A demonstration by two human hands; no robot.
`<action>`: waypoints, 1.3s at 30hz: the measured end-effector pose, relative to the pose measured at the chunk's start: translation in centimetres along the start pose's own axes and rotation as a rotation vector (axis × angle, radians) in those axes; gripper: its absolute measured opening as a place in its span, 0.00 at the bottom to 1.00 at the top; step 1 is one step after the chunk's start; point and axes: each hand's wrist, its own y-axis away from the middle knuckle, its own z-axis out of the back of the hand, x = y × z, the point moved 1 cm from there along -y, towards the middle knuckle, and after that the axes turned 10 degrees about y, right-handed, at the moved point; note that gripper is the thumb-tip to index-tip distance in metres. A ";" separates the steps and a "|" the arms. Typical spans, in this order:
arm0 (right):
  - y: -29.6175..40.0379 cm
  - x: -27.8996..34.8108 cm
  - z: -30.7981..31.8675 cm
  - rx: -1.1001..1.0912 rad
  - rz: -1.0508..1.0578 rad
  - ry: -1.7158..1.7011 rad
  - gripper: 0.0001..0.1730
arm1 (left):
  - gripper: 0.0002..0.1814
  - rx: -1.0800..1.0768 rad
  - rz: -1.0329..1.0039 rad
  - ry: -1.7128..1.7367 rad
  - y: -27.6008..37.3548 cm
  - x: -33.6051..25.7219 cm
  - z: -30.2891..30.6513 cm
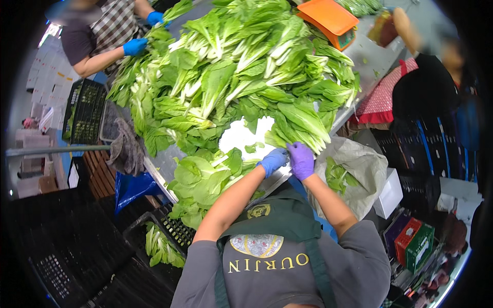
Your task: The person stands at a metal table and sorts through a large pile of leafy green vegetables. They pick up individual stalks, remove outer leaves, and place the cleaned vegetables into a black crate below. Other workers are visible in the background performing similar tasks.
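My left hand (274, 161), in a blue glove, and my right hand (301, 160), in a purple glove, are side by side at the near edge of a metal table (284, 174). Their fingers meet at the base of a leafy green (304, 119) lying just beyond them; whether either hand grips it cannot be told. A large heap of long-leaved greens with white stems (231, 69) covers much of the table. Left of my hands, a bunch of broad leafy greens (200, 177) overhangs the edge.
An orange scale (327, 17) stands at the far right. A pale woven sack (358, 161) holds loose leaves beside the table. A black crate (173, 233) with greens is below left. A co-worker's blue-gloved hand (134, 46) is at the heap's far left; another person is at right.
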 end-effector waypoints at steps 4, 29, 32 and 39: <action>-0.9 -3.5 -2.2 -0.094 -0.021 0.032 0.22 | 0.26 -0.152 -0.147 -0.221 3.0 -0.6 0.3; -2.8 -3.7 1.5 0.241 0.015 0.159 0.12 | 0.28 -0.170 -0.217 -1.274 11.6 -2.6 4.3; -1.0 -4.3 -0.1 0.121 -0.030 0.128 0.14 | 0.27 -0.287 -0.380 -1.322 11.4 -2.0 4.3; -1.1 -6.2 1.1 0.126 -0.316 -0.401 0.11 | 0.27 -0.274 -0.594 -1.098 11.3 -3.2 2.7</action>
